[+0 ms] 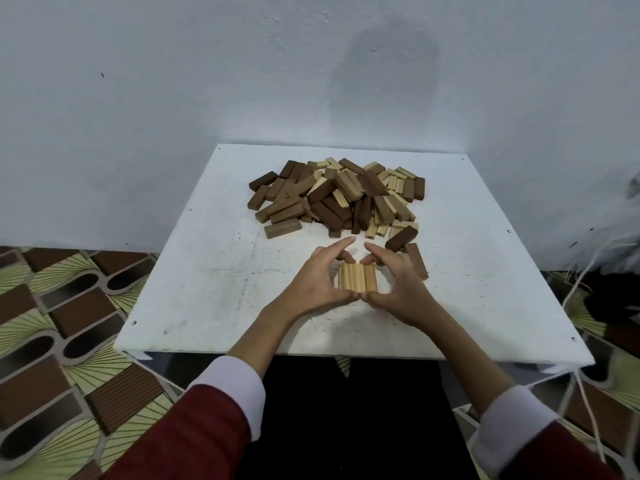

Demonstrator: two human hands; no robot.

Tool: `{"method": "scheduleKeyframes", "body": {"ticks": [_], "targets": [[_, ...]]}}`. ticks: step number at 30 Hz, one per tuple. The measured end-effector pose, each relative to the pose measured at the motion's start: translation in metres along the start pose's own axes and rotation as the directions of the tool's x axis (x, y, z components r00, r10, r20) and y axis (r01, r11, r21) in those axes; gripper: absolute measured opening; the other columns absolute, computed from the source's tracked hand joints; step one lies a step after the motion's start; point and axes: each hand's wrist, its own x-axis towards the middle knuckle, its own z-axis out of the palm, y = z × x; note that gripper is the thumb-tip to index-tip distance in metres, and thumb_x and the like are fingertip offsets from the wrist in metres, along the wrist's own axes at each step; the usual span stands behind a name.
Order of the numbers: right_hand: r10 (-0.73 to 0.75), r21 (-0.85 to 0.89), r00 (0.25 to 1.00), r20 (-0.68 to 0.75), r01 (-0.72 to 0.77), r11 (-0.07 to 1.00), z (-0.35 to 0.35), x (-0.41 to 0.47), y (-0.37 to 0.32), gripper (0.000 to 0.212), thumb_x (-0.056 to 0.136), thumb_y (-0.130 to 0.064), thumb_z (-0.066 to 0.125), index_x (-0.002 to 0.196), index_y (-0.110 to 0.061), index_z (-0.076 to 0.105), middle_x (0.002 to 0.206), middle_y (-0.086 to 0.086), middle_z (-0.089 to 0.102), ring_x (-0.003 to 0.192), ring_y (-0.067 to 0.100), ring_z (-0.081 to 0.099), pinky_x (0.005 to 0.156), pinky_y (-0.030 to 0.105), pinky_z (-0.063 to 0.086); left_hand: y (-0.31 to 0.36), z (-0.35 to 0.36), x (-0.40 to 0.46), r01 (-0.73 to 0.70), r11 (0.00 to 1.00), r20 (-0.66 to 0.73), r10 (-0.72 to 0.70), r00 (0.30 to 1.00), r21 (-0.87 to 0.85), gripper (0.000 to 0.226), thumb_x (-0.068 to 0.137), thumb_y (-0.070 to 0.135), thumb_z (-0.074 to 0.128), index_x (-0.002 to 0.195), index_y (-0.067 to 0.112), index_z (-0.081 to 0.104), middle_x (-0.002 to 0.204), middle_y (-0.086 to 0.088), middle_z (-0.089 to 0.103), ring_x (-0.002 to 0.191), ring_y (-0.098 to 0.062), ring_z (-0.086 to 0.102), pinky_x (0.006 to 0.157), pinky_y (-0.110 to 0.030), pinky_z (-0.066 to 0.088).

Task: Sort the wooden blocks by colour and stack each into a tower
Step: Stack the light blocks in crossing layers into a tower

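While the mixed pile (334, 199) of dark, mid-brown and pale blocks sits heaped at the far middle of the white table (194, 296), a row of pale blocks (357, 277) lies flat near the front centre, long axes running near-to-far, sides touching. Left hand (317, 280): fingers curled against the row's left edge, index finger arched over its far end, thumb along the near end. It presses the row rather than lifting it. Right hand (394, 282): mirrors this, fingers cupped on the right edge, thumb meeting the left thumb at the near side. Row lies directly between both palms, equally close to each. Judgement: this squares the first layer of the pale tower. Loose dark blocks (408, 249) lie just right and far of the right hand; next pale pieces lie far-right in the pile, nearer the right hand.
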Motion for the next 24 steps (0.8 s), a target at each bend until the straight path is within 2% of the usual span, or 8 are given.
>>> {"method": "scheduleKeyframes", "body": {"ticks": [4,8,12,16,19,21,24], "targets": [[0.015,0.020,1.000,0.015,-0.015,1.000,0.000,0.000,0.001,0.079,0.075,-0.012,0.074,0.143,-0.016,0.034,0.121,-0.005,0.052,0.112,0.009,0.032,0.094,0.025,0.031,-0.001,0.000,0.000,0.008,1.000,0.013,-0.008,1.000,-0.007,0.089,0.070,0.016,0.079,0.145,0.028,0.031,0.115,0.011,0.053,0.113,-0.003,0.037,0.081,-0.008,0.031],[0.028,0.033,0.999,0.015,-0.029,0.999,0.002,0.001,0.003,0.079,0.075,-0.015,0.075,0.143,-0.018,0.034,0.123,-0.004,0.053,0.117,0.014,0.035,0.104,0.037,0.035,-0.004,0.002,0.000,0.031,0.999,0.021,-0.031,0.999,-0.034,0.089,0.071,0.016,0.078,0.144,0.030,0.031,0.116,0.011,0.052,0.116,-0.006,0.040,0.083,-0.011,0.033],[0.031,0.039,0.999,0.031,-0.032,0.999,0.002,0.002,0.006,0.090,0.072,-0.021,0.079,0.145,-0.019,0.028,0.132,-0.003,0.050,0.123,0.014,0.034,0.106,0.035,0.030,-0.007,0.004,-0.002,0.043,0.997,0.026,-0.041,0.999,-0.060,0.091,0.071,0.018,0.079,0.145,0.032,0.028,0.123,0.009,0.050,0.119,-0.005,0.042,0.090,-0.016,0.036],[0.050,0.083,0.996,0.068,-0.055,0.995,0.002,0.002,0.010,0.096,0.070,-0.023,0.082,0.147,-0.021,0.024,0.133,-0.005,0.047,0.129,0.014,0.034,0.106,0.033,0.028,-0.009,0.007,-0.003,0.065,0.992,0.027,-0.062,0.998,-0.107,0.093,0.069,0.018,0.081,0.145,0.030,0.029,0.123,0.009,0.051,0.115,0.000,0.046,0.091,-0.009,0.037],[0.054,0.148,0.996,0.070,-0.064,0.987,0.005,0.001,0.015,0.097,0.067,-0.020,0.083,0.146,-0.022,0.027,0.125,-0.011,0.047,0.126,0.012,0.039,0.109,0.035,0.033,-0.009,0.008,-0.004,0.099,0.981,0.019,-0.097,0.995,-0.166,0.092,0.069,0.011,0.081,0.145,0.026,0.030,0.121,0.007,0.052,0.110,0.014,0.045,0.085,0.002,0.034],[0.078,0.206,0.995,0.068,-0.091,0.974,0.006,0.000,0.019,0.097,0.067,-0.018,0.084,0.145,-0.023,0.027,0.125,-0.011,0.048,0.124,0.007,0.042,0.109,0.029,0.031,-0.011,0.008,-0.004,0.109,0.971,0.013,-0.109,0.994,-0.211,0.093,0.069,0.007,0.081,0.145,0.023,0.031,0.121,0.004,0.053,0.111,0.016,0.045,0.085,0.003,0.033],[0.092,0.291,0.994,0.053,-0.103,0.951,0.007,-0.002,0.021,0.093,0.069,-0.010,0.081,0.143,-0.025,0.028,0.125,-0.010,0.050,0.118,-0.010,0.043,0.104,0.011,0.027,-0.013,0.008,-0.005,0.109,0.967,0.006,-0.110,0.994,-0.231,0.092,0.068,0.008,0.082,0.144,0.025,0.032,0.121,0.005,0.055,0.112,0.013,0.046,0.086,0.001,0.033]]}}
